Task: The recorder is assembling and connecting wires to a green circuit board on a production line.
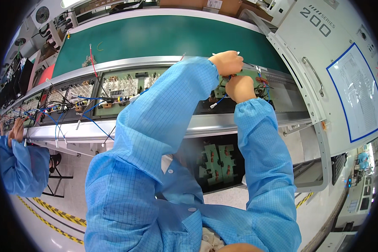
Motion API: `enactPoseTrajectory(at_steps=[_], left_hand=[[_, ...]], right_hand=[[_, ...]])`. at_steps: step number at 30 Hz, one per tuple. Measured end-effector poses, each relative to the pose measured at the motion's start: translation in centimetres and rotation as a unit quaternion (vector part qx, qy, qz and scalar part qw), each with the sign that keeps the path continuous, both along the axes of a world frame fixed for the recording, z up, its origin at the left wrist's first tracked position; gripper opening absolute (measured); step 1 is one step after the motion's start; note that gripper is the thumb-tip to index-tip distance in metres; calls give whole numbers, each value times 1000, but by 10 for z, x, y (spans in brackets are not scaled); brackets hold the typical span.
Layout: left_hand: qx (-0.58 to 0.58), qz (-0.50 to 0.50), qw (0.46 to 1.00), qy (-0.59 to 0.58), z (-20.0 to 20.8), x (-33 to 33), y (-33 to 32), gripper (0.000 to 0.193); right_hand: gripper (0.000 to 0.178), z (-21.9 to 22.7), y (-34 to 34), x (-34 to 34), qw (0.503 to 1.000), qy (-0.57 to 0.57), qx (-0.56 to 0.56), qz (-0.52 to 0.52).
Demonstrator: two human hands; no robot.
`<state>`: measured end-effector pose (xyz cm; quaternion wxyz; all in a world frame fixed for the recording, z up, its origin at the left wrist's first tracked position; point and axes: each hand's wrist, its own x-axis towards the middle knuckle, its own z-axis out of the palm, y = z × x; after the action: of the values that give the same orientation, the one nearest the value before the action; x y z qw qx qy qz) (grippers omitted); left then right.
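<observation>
- The circuit board (256,82) is a flat green panel studded with small parts, lying at the right end of the conveyor line (164,35), beside a grey machine (323,54).
- Thin blue wires (219,100) trail off it.
- The left hand (227,62) is curled tight, pinching a slim white piece over the board.
- The right hand (240,88) is closed, fingertips pressing wires at the board's edge.

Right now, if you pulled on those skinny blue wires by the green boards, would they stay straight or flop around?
Probably flop. The blue wires already sag and loop loosely over the circuit board and down past the rail edge, so they look thin and bendy. They likely weigh very little. Their ends seem joined to the boards, so a tug might drag or strain the small parts.
</observation>
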<state>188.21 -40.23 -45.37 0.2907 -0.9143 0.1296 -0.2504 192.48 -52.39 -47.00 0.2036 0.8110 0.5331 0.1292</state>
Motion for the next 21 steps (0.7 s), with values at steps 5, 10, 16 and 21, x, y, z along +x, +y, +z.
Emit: enactPoseTrajectory(at_steps=[5, 10, 16, 21], left_hand=[[-23, 111, 993, 14, 8, -5, -61, 10], [-112, 157, 980, 49, 69, -47, -81, 11], [-219, 223, 948, 68, 136, -76, -112, 10], [-231, 267, 934, 47, 147, -95, -106, 11]], right_hand=[[20, 2, -29, 10, 993, 47, 108, 16], [23, 62, -52, -9, 994, 67, 76, 47], [33, 183, -69, 19, 916, 383, -85, 80], [32, 152, -5, 46, 881, 326, 331, 90]])
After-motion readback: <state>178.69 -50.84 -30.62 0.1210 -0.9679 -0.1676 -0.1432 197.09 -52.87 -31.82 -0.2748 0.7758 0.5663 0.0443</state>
